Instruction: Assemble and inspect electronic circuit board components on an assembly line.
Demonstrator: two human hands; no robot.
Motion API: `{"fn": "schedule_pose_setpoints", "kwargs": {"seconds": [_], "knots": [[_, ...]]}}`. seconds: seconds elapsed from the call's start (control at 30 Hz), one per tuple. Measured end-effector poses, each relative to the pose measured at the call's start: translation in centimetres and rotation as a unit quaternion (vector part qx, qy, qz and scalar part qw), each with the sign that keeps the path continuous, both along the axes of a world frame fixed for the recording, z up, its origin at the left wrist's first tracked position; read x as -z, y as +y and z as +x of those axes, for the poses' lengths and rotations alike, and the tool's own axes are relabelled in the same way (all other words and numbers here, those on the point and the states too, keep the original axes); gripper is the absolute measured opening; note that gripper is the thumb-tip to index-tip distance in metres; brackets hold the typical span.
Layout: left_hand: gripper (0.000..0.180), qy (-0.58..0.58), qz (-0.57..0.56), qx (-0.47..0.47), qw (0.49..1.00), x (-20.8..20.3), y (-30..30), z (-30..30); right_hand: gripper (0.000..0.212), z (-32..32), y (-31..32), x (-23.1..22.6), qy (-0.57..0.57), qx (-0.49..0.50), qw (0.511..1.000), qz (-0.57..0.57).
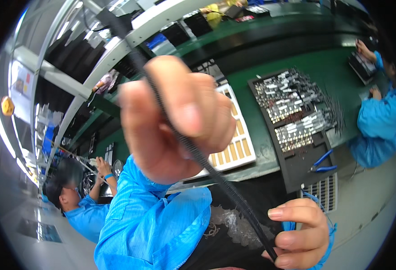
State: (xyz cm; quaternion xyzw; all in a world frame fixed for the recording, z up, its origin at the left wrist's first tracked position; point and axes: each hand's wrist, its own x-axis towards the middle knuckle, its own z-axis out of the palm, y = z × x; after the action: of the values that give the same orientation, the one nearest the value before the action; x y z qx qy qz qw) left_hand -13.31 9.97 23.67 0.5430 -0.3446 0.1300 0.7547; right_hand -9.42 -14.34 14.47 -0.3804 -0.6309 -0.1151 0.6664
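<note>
A long black ribbed cable slants across the view, from the upper left down to the lower right. My left hand, raised in the middle and somewhat blurred, is closed round it, with the cable passing under the fingers. Lower right, my right hand pinches the cable near its lower visible end between thumb and fingers. Between the two hands the cable runs nearly straight above my dark trousers. Behind my left hand, partly covered by it, is a white tray with tan slots.
On the green bench rests a black tray with many small wired boards and blue-handled cutters. A white slotted rack lies below it. Co-workers in blue sit left and right. A white metal frame stands upper left.
</note>
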Motion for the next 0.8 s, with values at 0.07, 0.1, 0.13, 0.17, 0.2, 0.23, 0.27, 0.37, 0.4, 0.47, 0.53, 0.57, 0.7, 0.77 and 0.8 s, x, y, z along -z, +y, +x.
{"fn": "schedule_pose_setpoints", "kwargs": {"seconds": [0.07,0.1,0.13,0.17,0.2,0.23,0.27,0.37,0.4,0.47,0.53,0.57,0.7,0.77,0.8], "knots": [[0.034,0.033,0.021,-0.028,0.999,0.0,-0.6,0.4,0.022,-0.2,0.8,-0.4,-0.043,0.026,0.997,0.05],[0.033,0.062,0.04,-0.098,0.992,0.3,-1.3,0.2,0.02,-0.7,0.7,-0.6,-0.047,0.038,0.995,0.079],[0.033,0.127,0.051,-0.145,0.98,0.3,-2.0,0.0,0.017,-0.9,0.1,-0.9,-0.044,0.044,0.996,0.056],[0.034,0.137,0.046,-0.16,0.976,0.5,-2.5,0.5,0.017,-0.7,-0.5,-1.4,-0.054,0.035,0.996,0.061],[0.034,0.122,0.043,-0.146,0.981,0.9,-2.7,1.1,0.016,-0.5,-1.1,-1.8,-0.063,0.059,0.996,0.013],[0.035,0.104,0.039,-0.136,0.984,1.4,-2.8,1.6,0.015,0.1,-1.5,-1.8,-0.075,0.079,0.993,-0.034],[0.035,0.108,0.041,-0.137,0.984,1.6,-3.0,1.3,0.013,0.4,-1.5,-1.4,-0.093,0.092,0.991,-0.025],[0.033,0.143,0.085,-0.115,0.979,1.7,-3.9,0.6,0.01,-0.4,-2.5,-0.3,-0.135,0.157,0.978,-0.02],[0.031,0.14,0.083,-0.082,0.983,2.0,-4.2,1.0,0.008,-0.3,-2.9,0.0,-0.174,0.17,0.97,-0.021],[0.024,0.15,0.084,-0.033,0.985,2.6,-4.4,0.9,0.008,-1.3,-3.3,0.9,-0.16,0.184,0.969,-0.022],[0.021,0.124,0.139,-0.018,0.982,3.0,-4.3,1.2,0.01,-1.9,-3.0,1.7,-0.142,0.218,0.966,0.001],[0.021,0.103,0.17,-0.019,0.98,3.1,-4.5,1.5,0.01,-1.8,-2.6,2.6,-0.147,0.219,0.964,-0.005],[0.02,0.079,0.192,0.018,0.978,3.9,-7.3,4.1,0.015,-0.9,0.3,5.2,-0.208,0.339,0.865,0.305],[0.022,0.078,0.196,0.012,0.977,3.7,-7.6,4.6,0.018,-1.8,0.5,4.5,-0.172,0.333,0.893,0.249],[0.023,0.121,0.189,0.033,0.974,3.7,-7.5,4.7,0.021,-2.0,0.9,4.7,-0.168,0.32,0.896,0.257]]}}
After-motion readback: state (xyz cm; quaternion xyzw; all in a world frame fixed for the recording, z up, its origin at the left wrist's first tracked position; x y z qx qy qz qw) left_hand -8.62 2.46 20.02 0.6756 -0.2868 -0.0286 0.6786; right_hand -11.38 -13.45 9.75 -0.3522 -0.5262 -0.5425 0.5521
